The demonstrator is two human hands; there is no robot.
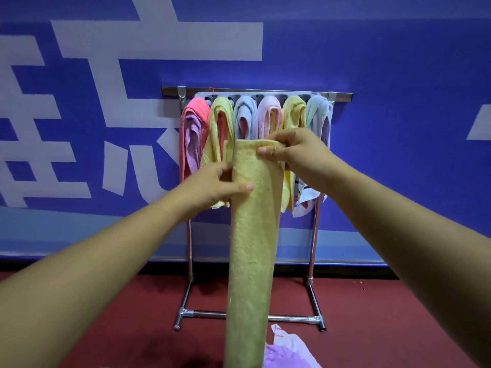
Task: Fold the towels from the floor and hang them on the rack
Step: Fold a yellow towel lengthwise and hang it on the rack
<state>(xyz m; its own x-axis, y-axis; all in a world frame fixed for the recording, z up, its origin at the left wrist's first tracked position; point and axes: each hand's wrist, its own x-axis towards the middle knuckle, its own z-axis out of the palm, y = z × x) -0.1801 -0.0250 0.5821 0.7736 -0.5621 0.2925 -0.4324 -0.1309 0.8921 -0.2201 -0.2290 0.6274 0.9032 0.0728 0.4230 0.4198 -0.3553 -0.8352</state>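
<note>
Both hands held a long folded yellow towel point(251, 235) before the rack point(316, 229): right hand point(292, 152) pinched its top edge, left hand point(218, 185) gripped its left side; lilac towel point(287, 354) lay on the floor

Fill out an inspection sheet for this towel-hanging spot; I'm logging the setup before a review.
Surface: red floor; the rack stands on it.
Job's things: yellow towel, folded into a long strip, is held up in front of the metal rack. Hung towels sit side by side along its top. A lilac towel lies on the floor at the lower edge.
Clutter: nothing seen.
Hands: left hand pinches the strip's left edge; right hand grips its top fold.
Cables: nothing seen.
Surroundings: blue wall with large white characters behind the rack.
</note>
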